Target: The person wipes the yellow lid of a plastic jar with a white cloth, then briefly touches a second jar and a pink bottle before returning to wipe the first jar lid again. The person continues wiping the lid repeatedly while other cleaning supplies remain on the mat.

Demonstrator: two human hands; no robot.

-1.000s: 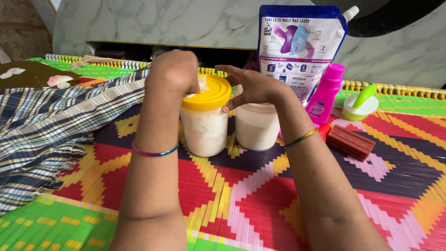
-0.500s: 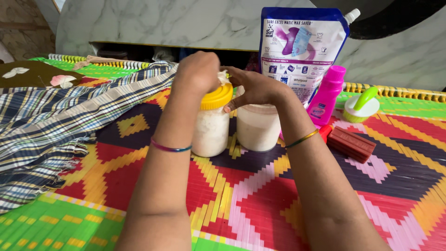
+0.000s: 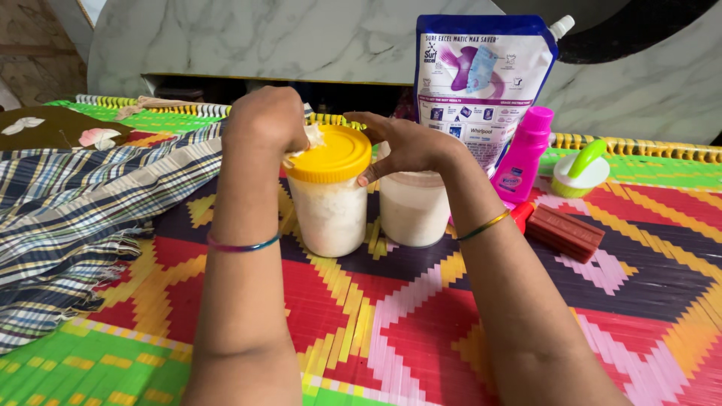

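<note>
A clear jar of white powder with a yellow lid (image 3: 331,154) stands on the colourful woven mat (image 3: 421,316). My left hand (image 3: 267,120) is closed on a small whitish wad of cloth pressed against the lid's left edge. My right hand (image 3: 402,143) rests with fingers spread on the lid's right side and over a second jar of white powder (image 3: 412,210) just behind it. That second jar's top is hidden by my right hand.
A blue and white detergent pouch (image 3: 481,75) stands at the back, with a pink bottle (image 3: 523,154), a green-handled brush (image 3: 580,169) and a brown soap bar (image 3: 564,231) to the right. A blue checked cloth (image 3: 83,203) lies on the left. A marble slab rises behind.
My left hand slid the wad from the lid's left edge toward its middle half a second ago, then back to the left edge now. My right hand stayed on the jars.
</note>
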